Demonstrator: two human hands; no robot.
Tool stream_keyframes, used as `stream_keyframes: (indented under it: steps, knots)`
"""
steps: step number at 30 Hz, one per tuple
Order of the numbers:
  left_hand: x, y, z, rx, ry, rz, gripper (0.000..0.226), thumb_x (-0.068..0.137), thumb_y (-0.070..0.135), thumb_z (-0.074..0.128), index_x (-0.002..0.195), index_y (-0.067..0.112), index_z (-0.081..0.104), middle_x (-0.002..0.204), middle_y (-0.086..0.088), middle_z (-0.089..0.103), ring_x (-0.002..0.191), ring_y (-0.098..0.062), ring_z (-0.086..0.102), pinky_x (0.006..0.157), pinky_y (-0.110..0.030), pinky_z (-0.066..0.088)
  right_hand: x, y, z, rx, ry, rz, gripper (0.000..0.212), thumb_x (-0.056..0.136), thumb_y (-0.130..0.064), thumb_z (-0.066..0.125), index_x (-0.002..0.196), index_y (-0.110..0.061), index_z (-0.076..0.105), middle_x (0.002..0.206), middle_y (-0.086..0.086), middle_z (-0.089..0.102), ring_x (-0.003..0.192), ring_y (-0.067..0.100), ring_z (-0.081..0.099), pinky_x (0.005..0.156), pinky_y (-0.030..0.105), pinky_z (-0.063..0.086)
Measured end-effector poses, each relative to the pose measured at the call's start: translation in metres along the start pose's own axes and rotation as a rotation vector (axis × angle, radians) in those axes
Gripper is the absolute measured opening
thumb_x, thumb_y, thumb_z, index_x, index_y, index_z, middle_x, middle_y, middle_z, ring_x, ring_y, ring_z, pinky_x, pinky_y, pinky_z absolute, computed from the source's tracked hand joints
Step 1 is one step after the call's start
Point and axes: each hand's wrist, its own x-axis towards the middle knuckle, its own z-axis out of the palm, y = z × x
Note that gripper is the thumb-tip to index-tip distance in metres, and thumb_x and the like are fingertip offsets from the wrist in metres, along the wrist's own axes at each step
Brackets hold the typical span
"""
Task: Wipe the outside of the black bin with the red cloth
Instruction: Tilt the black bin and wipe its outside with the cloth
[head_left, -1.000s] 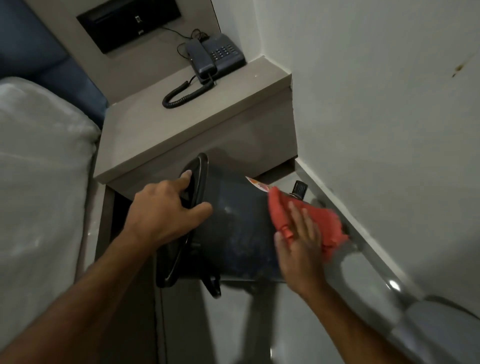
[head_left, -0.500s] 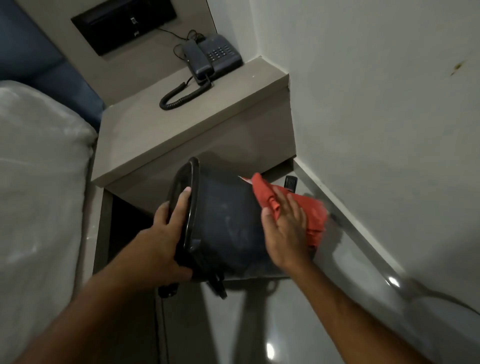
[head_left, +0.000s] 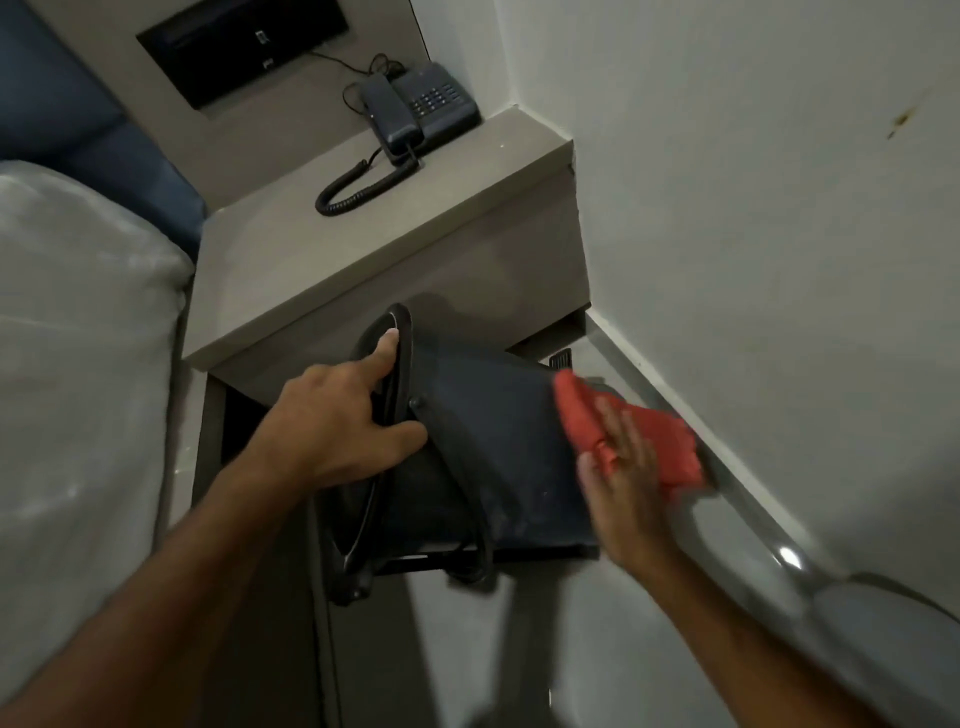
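Since half a second ago, your right hand (head_left: 621, 486) has slid the red cloth (head_left: 631, 434) down toward the bottom end of the black bin (head_left: 498, 457), and your left thumb has come round onto the bin's side.

From the head camera, the bin is tipped over on its side. Its open top faces left and its bottom points right, toward the wall (head_left: 753, 234). It sits low, just in front of the grey desk (head_left: 363, 244), over the shiny floor (head_left: 597, 649).

Your left hand (head_left: 337, 421) holds the rim — one of its fingers (head_left: 387, 345) lies over the top edge of the rim, and the thumb presses on the outside. Its fingers are closed on the bin.

Your right hand lies flat with its fingers spread, pressing the cloth on the bin's far right end. Part of the cloth sticks out past your fingers, near the strip at the foot of the wall.

A thin black handle loop hangs from the bin's underside.

On the desk sits a dark phone (head_left: 421, 106) with a curly cord — well apart from the bin. A white bed (head_left: 78, 364) is on the left.
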Motion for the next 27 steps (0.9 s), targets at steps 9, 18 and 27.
stream_keyframes:
  steps: [9,18,27]
  knots:
    - [0.013,0.009,-0.001,0.052,0.044,0.015,0.097,0.072,0.065,0.054,0.154,0.032,0.014,0.076,0.005,0.064,0.066,-0.01,0.062,0.064,-0.027,0.052,-0.001,-0.094,0.032,0.296,-0.108,-0.204,0.057,0.093,-0.057,0.032,0.149,-0.054,0.022,0.157,-0.032,0.014,0.138,-0.02,-0.008,0.119,0.033,0.0]
    - [-0.032,-0.009,0.03,-0.153,-0.076,-0.036,0.127,0.068,0.047,0.074,0.143,0.047,-0.027,0.122,-0.009,0.059,0.081,-0.011,0.058,0.078,-0.027,0.053,0.044,-0.024,-0.003,0.168,-0.016,0.207,0.067,0.096,-0.049,0.032,0.153,-0.013,0.032,0.16,0.015,0.031,0.148,0.033,0.024,0.122,0.049,0.013]
    - [-0.004,-0.002,0.008,-0.075,0.007,-0.131,0.111,0.053,0.071,0.04,0.153,0.031,0.015,0.076,0.007,0.059,0.069,-0.017,0.063,0.065,-0.031,0.053,-0.011,-0.023,0.013,-0.06,-0.096,-0.537,0.059,0.097,-0.042,0.039,0.153,-0.042,0.022,0.163,-0.011,0.024,0.152,0.021,0.014,0.12,0.048,0.009]
